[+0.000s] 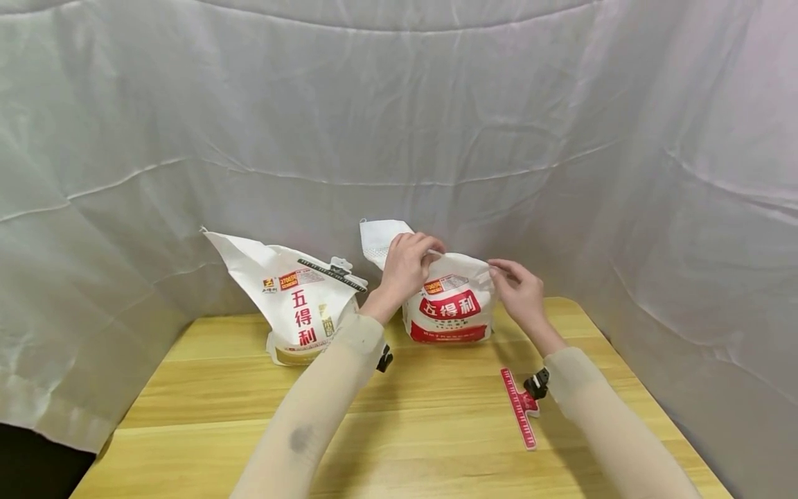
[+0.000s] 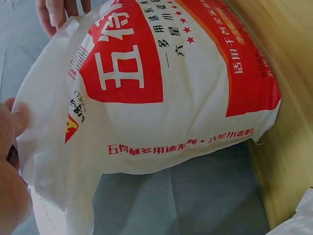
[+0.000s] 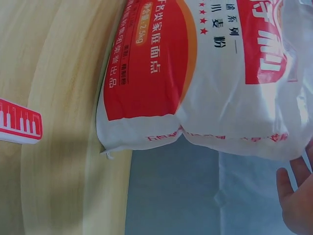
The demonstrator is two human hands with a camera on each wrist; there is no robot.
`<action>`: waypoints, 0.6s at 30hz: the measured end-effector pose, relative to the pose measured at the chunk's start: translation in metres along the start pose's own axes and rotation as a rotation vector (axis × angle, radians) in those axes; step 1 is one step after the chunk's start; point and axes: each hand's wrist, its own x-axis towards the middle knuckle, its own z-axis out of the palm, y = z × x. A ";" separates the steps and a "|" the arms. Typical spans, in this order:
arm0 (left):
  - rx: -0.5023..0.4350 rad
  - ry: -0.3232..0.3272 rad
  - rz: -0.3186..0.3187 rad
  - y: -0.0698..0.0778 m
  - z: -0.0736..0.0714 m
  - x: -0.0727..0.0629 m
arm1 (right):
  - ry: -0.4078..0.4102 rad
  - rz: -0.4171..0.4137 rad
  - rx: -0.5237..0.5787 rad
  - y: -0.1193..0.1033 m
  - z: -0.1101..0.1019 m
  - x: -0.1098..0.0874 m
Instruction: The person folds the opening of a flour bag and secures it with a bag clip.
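Note:
A white and red flour bag (image 1: 451, 320) stands upright at the back of the table, its top folded over and a loose flap (image 1: 382, 239) sticking up at the left. My left hand (image 1: 405, 267) grips the folded top near that flap; the left wrist view shows its thumb (image 2: 19, 117) on the white plastic. At the top right corner, my right hand (image 1: 520, 290) pinches the bag's edge between thumb and forefinger. Its other fingers (image 3: 297, 171) lie beside the bag in the right wrist view. A red and white sealing clip (image 1: 519, 409) lies on the table below my right hand.
Left of my hands stands a second flour bag (image 1: 302, 298), leaning, its folded top held by a black and white sealing clip (image 1: 332, 272). The wooden table (image 1: 430, 430) ends at a grey curtain (image 1: 399, 125) at the back and both sides.

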 end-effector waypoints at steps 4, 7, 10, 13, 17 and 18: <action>-0.002 0.000 0.003 0.001 0.000 -0.001 | 0.010 -0.001 0.025 0.000 -0.007 -0.006; -0.003 0.002 0.006 0.001 0.000 -0.002 | 0.009 0.010 0.016 0.001 -0.011 -0.011; -0.004 0.000 0.006 0.000 0.001 -0.003 | 0.003 0.030 -0.008 0.001 -0.016 -0.017; -0.004 -0.001 0.005 0.000 0.001 -0.004 | -0.005 0.042 -0.032 0.001 -0.021 -0.024; -0.005 -0.002 0.002 0.000 0.000 -0.004 | -0.021 0.054 -0.063 0.004 -0.027 -0.033; -0.005 -0.004 -0.001 0.001 0.000 -0.005 | -0.029 0.057 -0.072 0.004 -0.029 -0.035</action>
